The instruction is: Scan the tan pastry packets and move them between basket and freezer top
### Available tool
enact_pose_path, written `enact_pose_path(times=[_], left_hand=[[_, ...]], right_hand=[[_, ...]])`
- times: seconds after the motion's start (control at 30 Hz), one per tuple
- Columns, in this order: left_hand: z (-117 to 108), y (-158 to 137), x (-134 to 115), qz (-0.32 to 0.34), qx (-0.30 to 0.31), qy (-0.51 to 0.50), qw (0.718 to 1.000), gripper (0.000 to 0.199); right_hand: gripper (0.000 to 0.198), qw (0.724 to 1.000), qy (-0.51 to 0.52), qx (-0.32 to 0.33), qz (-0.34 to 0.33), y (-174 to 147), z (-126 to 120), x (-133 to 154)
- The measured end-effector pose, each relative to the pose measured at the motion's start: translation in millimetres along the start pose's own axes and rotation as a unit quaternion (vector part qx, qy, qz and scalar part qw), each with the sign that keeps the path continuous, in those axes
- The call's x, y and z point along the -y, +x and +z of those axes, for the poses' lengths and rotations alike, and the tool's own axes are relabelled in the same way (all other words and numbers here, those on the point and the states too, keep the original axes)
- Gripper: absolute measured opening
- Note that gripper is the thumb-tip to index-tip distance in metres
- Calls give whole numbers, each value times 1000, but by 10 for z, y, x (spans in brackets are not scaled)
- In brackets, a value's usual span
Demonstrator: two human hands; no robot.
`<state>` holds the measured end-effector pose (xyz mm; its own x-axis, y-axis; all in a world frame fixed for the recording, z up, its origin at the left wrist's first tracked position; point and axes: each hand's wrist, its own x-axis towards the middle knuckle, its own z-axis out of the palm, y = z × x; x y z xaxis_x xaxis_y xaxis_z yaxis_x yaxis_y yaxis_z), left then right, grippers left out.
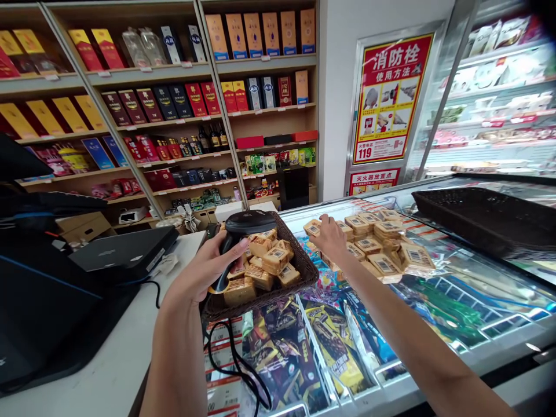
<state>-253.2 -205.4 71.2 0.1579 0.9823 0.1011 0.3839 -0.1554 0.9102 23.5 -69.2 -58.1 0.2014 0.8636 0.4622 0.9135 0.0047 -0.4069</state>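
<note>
"Where are your hands?"

"Well apart. Your left hand (211, 263) is wrapped around the handle of a black scanner (249, 221). Your right hand (333, 238) reaches out to a wrapped packet (313, 227) at the far left of the pile, fingers touching it; you can't tell from here whether they're closed on it."

"And the basket under your scanner?"

"That dark woven basket (311, 279) holds a jumble of similar tan packets (275, 259), some tilted on their edges."

"The others?"

"Your pile of packets (369, 246) sits loose on the glass-topped freezer (512, 340), just right of the basket. Through the glass you see wire compartments (315, 347) filled with bagged goods, one a yellow bag (337, 353). Farther right lies a wide black tray (452, 227)."
</note>
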Motion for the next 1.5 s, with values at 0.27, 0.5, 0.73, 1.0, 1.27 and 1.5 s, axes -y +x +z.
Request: enact_pose_path(times=[0.27, 0.5, 0.73, 1.0, 1.27, 1.5], left_hand=[[68, -13, -23, 7, 13, -7, 1000, 42], [114, -31, -48, 16, 24, -9, 1000, 44], [152, -12, -79, 15, 12, 5, 1000, 45], [137, -13, -64, 17, 34, 10, 999, 40], [127, -14, -52, 12, 27, -7, 1000, 42], [-53, -12, 26, 10, -45, -7, 999, 45]], right_hand=[[49, 996, 5, -63, -67, -58, -236, 193], [53, 993, 28, -80, -87, -137, -494, 312], [57, 989, 57, -69, -116, -225, -593, 420], [59, 990, 51, -46, -124, -274, -576, 470], [52, 990, 54, -38, -128, -250, -567, 449], [44, 993, 40, 71, -84, -249, -348, 462]])
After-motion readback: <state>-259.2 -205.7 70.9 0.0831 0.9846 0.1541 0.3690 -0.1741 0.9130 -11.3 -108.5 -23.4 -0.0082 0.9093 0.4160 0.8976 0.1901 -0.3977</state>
